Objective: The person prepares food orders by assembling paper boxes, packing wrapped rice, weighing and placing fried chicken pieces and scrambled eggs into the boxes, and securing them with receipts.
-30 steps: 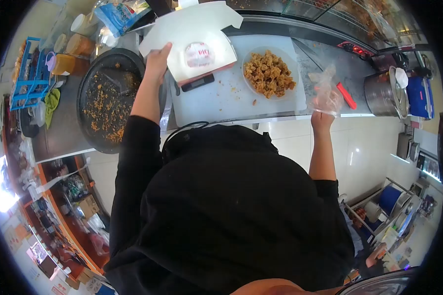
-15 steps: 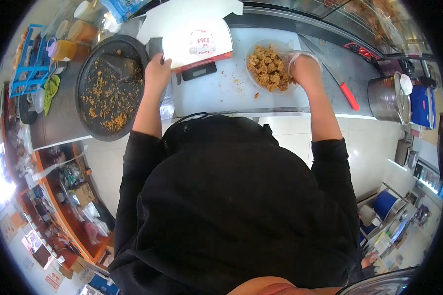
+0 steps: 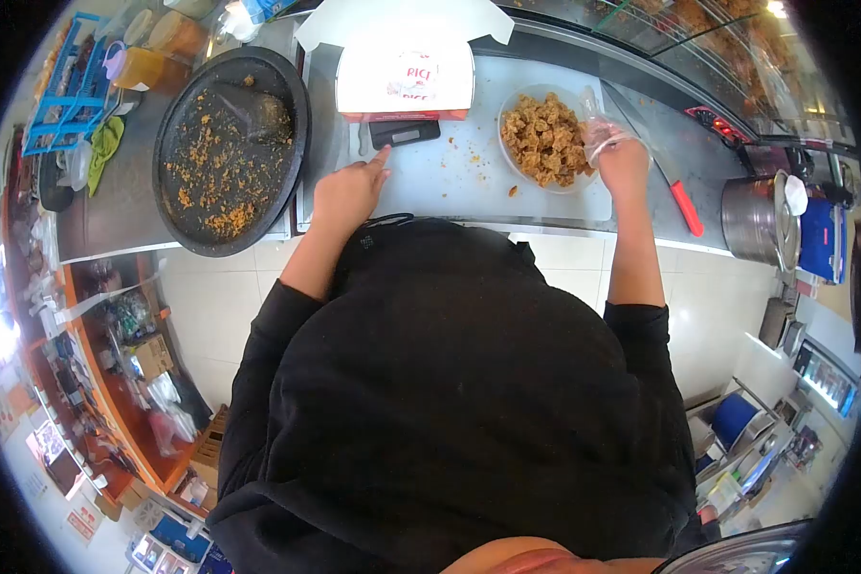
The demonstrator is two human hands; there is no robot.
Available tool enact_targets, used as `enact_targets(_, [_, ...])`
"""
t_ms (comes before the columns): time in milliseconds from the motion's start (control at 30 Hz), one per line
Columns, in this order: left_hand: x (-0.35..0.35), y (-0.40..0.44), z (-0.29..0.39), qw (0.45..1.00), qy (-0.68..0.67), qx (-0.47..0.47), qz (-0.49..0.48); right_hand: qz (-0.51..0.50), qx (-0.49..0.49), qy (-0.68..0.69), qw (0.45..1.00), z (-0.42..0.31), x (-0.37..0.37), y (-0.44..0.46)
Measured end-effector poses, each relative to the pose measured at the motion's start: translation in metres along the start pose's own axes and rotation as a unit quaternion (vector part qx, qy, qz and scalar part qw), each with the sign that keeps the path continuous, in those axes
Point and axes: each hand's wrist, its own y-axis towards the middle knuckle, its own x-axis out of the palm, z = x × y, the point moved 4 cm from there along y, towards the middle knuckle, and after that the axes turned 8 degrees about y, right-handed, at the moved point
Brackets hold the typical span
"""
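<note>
An open white box [image 3: 406,80] with red printing inside rests on a black digital scale [image 3: 405,133] on the white board. My left hand [image 3: 352,194] holds nothing; its index finger points at the scale's front left edge. To the right, a clear round bowl of fried brown pieces [image 3: 545,140] stands on the board. My right hand [image 3: 622,165], in a clear plastic glove or bag, is at the bowl's right side with its fingers hidden by plastic and food. Whether it holds a piece is not visible.
A large black round pan [image 3: 231,153] with crumbs and a dark scoop lies left. A red-handled knife [image 3: 685,208] and metal pot [image 3: 761,220] are on the right. Behind the board stands a glass display case [image 3: 679,48]. A blue rack [image 3: 70,86] is far left.
My left hand has let go of the box, now on the scale, and moved down to the scale's front. My right hand came from the right to the bowl.
</note>
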Motion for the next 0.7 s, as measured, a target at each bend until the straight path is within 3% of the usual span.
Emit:
enact_targets(267, [0.01,0.008,-0.006,0.998,-0.031,-0.049,-0.027,0.079,0.0,0.132,0.988,0.002,-0.011,-0.012])
enact_targets(467, [0.004,0.011,-0.005,0.993,-0.074,-0.059,-0.065,0.022,0.031,0.185,0.982,-0.021,-0.017,-0.021])
enact_targets(500, [0.002,0.009,-0.005,0.994,-0.07,-0.054,-0.059,0.014,-0.023,0.132,0.991,-0.026,-0.013,-0.019])
enact_targets(567, [-0.003,0.008,-0.005,0.993,-0.104,-0.056,0.009,-0.003,-0.127,0.025,0.992,-0.034,-0.003,-0.018])
enact_targets(700, [-0.037,0.015,0.0,0.97,-0.142,-0.013,0.196,-0.119,-0.163,-0.013,0.979,-0.069,0.006,-0.023])
